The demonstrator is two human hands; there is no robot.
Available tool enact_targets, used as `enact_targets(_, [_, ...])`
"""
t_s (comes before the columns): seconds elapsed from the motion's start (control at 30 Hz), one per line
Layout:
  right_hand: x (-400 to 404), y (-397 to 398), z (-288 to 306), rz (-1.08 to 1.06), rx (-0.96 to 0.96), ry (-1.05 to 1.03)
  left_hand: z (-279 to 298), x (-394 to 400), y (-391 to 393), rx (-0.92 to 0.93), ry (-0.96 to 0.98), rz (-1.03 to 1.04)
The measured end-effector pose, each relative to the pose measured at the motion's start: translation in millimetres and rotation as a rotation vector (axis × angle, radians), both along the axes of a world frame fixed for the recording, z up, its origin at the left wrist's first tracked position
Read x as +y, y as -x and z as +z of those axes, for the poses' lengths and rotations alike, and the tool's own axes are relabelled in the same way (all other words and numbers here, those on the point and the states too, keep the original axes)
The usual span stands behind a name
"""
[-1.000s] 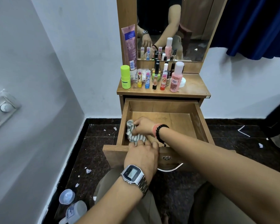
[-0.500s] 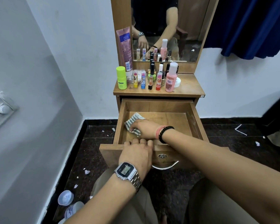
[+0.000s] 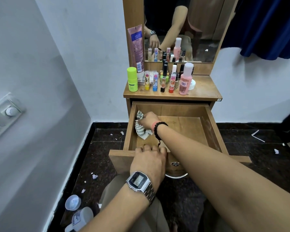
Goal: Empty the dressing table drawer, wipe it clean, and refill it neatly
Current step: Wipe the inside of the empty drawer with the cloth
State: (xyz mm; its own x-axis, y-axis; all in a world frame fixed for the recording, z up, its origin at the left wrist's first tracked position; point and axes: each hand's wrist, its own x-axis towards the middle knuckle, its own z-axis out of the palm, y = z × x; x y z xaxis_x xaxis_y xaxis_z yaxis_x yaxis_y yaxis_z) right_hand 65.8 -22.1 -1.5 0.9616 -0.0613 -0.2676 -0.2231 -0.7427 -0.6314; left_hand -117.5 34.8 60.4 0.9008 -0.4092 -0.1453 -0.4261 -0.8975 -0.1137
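**A:** Under the right hand (image 3: 148, 120), in the far left corner of the drawer (image 3: 206, 124), there's a striped cloth (image 3: 141, 129). That grip is bunched round the cloth and pushing it against the left wall. Looks like the wiping step, with the emptying done.

**B:** Agreed, the drawer floor shows nothing but wood. What's the left hand (image 3: 149, 159) doing nearer the body?

**A:** Its fingers curl over the drawer's front edge. My guess is it's bracing the drawer so it doesn't slide while the cloth rubs. So neither grip is released: one grasps cloth, one clamps the front panel.

**B:** And the stuff that came out?

**A:** Beyond the wiping hand, up on the table (image 3: 203, 91): a green bottle (image 3: 132, 79), a pink bottle (image 3: 185, 81), and lip balms and nail polishes (image 3: 164, 77) in between, standing upright close together. Probably parked there so they're within reach for refilling. The right side of the drawer likely still needs a pass first.
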Motion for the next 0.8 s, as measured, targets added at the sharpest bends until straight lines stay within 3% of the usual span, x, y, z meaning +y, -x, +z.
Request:
enact_targets(0.2, [8.3, -17.3, -5.5, -0.130, 0.057, -0.186, -0.6, -0.1, 0.1, 0.016, -0.013, 0.001])
enact_targets(0.4, [2.8, -12.9, -11.8, -0.254, 0.057, -0.738, -0.4, -0.5, 0.3, 0.022, -0.006, 0.005])
enact_targets(0.5, [-0.6, -7.9, -9.7, -0.208, -0.005, -0.796, -1.0, 0.3, 0.3, 0.012, 0.002, 0.000])
enact_targets(0.57, [-7.5, -4.1, -5.1, -0.067, -0.121, -0.542, -0.6, 1.1, 0.6, 0.012, 0.006, -0.002])
enact_targets(0.7, [-36.6, 6.8, 1.2, 0.538, -0.479, 0.379, 0.6, 0.9, 1.9, 0.006, -0.006, -0.006])
enact_targets(0.8, [-62.3, 14.0, -0.7, 0.876, -0.679, 0.826, 0.5, 0.2, 2.4, -0.005, 0.000, -0.005])
